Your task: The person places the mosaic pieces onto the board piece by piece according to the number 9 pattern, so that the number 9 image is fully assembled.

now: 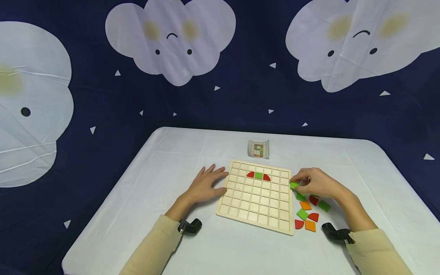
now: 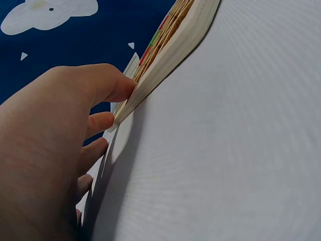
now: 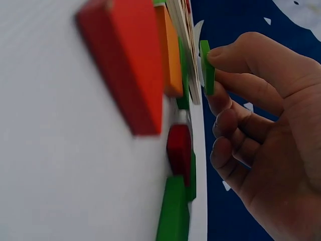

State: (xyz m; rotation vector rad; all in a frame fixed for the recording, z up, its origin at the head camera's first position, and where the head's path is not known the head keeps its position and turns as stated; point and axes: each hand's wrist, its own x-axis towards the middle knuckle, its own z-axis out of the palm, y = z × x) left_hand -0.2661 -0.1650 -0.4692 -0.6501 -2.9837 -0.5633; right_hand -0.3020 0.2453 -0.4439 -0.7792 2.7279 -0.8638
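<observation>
A pale wooden grid board [image 1: 254,198] lies on the table. Along one row near its far edge, a green square tile [image 1: 258,175] sits between two red quarter-round tiles [image 1: 266,177]. My left hand [image 1: 205,186], fingers spread and relaxed, touches the board's left edge with thumb and fingers; the left wrist view shows the thumb [image 2: 120,88] on the wooden rim. Beside the board's right edge, my right hand [image 1: 317,182] pinches a green square tile [image 3: 207,68] between thumb and fingers, raised off the table. Part of that tile is hidden by the fingers.
Loose tiles lie right of the board, among them an orange square [image 1: 310,226], a red quarter-round [image 1: 299,224] and a green square [image 1: 324,206]. A small pattern card [image 1: 258,149] lies behind the board. A dark cloud-print curtain [image 1: 247,103] hangs behind the white table [image 1: 192,149].
</observation>
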